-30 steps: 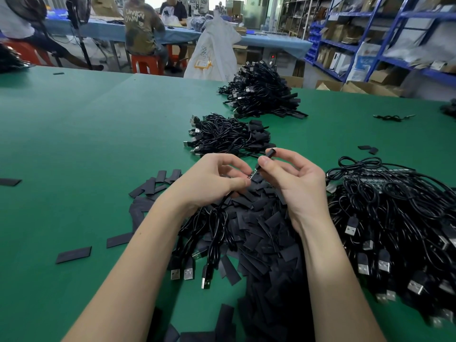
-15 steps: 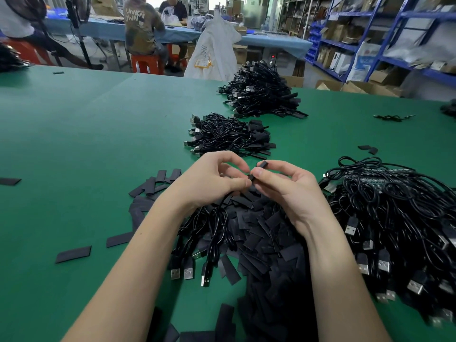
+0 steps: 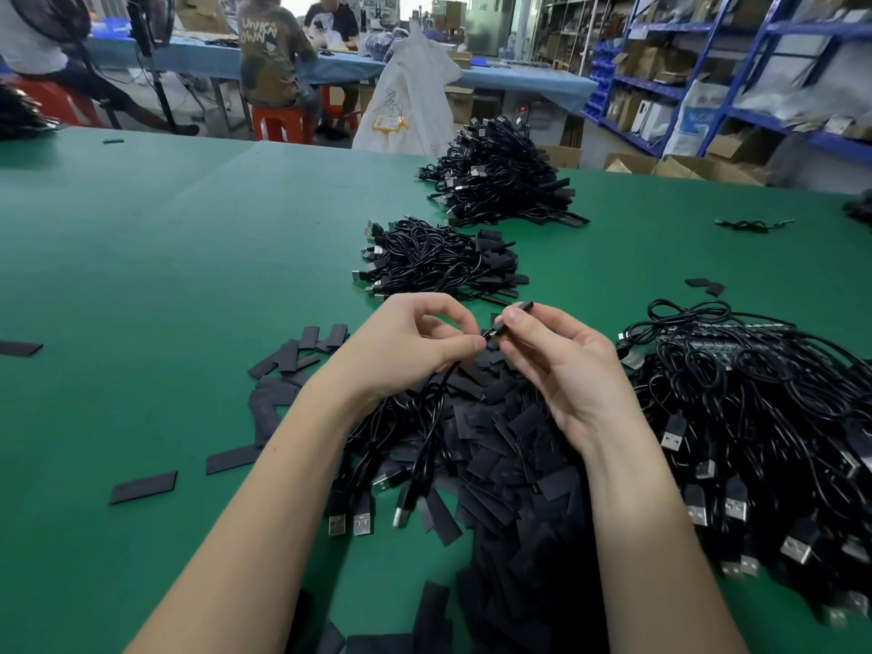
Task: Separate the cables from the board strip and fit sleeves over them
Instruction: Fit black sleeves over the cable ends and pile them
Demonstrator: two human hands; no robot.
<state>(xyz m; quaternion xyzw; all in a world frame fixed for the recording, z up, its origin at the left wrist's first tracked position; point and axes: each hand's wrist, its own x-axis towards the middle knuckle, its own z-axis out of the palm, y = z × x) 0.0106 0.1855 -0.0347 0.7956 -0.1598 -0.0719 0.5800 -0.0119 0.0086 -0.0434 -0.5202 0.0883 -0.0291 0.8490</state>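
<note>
Green table (image 3: 141,285) under both hands, above a heap of sleeves (image 3: 509,446); left hand (image 3: 406,351) pinches a cable (image 3: 439,394) end, grip closed; right hand (image 3: 561,370) pinches a black sleeve (image 3: 512,318) at centre, touching that end; unsleeved cable pile (image 3: 764,417) right.

Bright, even light; wide-angle bowing (edges blur slightly).

Both forearms are bare from the bottom edge of the view up to the wrists, with no sleeves showing. The left hand (image 3: 406,346) and right hand (image 3: 566,370) wear no gloves, rings, watch or bands. The fingernails visible on the right hand are short and unpainted.
</note>
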